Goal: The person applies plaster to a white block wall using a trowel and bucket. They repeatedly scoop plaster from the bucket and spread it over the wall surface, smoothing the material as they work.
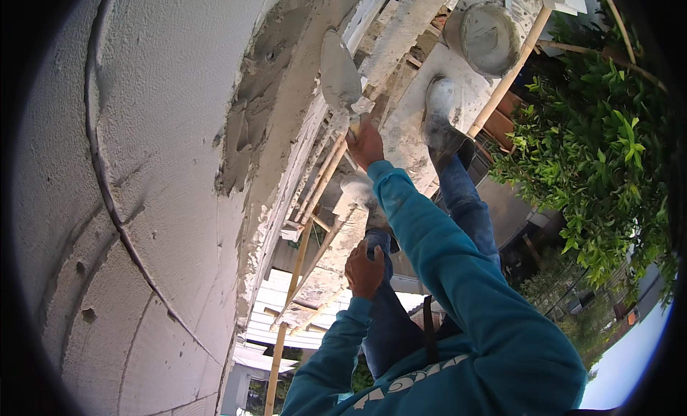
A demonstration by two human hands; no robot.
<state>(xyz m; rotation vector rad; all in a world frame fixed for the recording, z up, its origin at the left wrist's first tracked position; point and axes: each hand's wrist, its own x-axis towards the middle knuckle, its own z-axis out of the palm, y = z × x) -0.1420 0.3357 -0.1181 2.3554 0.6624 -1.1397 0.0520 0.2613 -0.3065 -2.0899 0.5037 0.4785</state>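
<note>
My right hand (366,145) is wrapped round the handle of a trowel (340,72). Its rounded blade, smeared with grey mortar, lies against the edge of a ledge coated in wet mortar (261,104). Rough, uneven patches of that mortar run along the ledge beside the white wall. Lower down, my left hand (365,269) hangs near my thigh, thumb apart and fingers loosely bent, with nothing visible in it.
A mortar-caked bucket (490,40) stands on the scaffold boards (411,101) beyond my boot (441,101). Bamboo poles (508,76) edge the boards, with gaps between them. A rough wall (157,144) fills the left; a leafy tree (594,129) grows at the right.
</note>
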